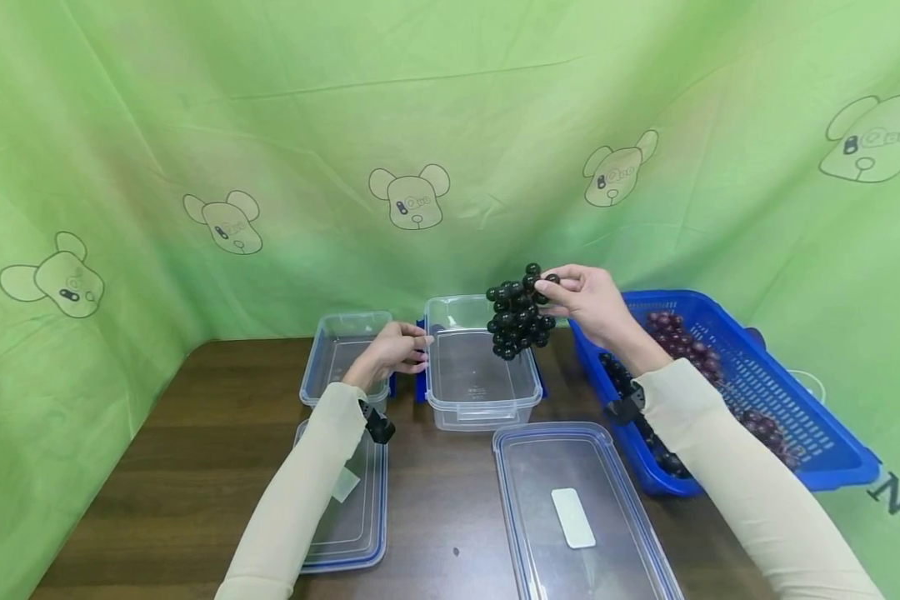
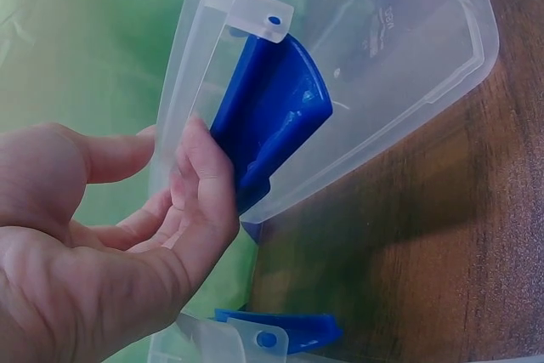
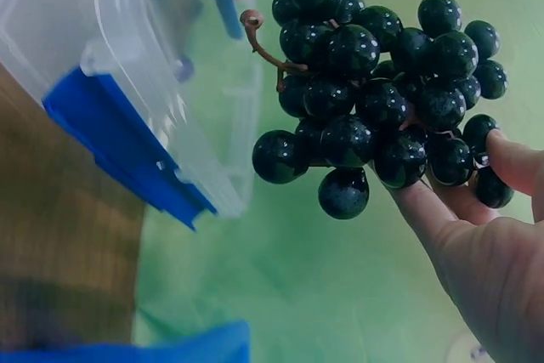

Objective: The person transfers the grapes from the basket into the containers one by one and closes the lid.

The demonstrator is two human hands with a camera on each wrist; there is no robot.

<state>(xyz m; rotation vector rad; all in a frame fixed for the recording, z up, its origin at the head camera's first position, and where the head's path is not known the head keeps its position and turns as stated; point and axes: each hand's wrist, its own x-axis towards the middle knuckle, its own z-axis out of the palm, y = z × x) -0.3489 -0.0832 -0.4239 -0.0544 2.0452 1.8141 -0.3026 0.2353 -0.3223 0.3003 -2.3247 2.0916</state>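
Observation:
A bunch of black grapes hangs above the right side of the larger clear plastic container. My right hand pinches the bunch near its top between thumb and fingers. In the right wrist view, the grapes are shiny and a brown stem sticks out at one end. My left hand is at that container's left rim, its fingers loosely bent. Seen from the left wrist, its fingertips touch the side by a blue latch that is folded outward.
A smaller clear container stands to the left. Two blue-edged lids, one left and one right, lie in front. The blue basket on the right holds red grapes and black ones. A green curtain hangs behind.

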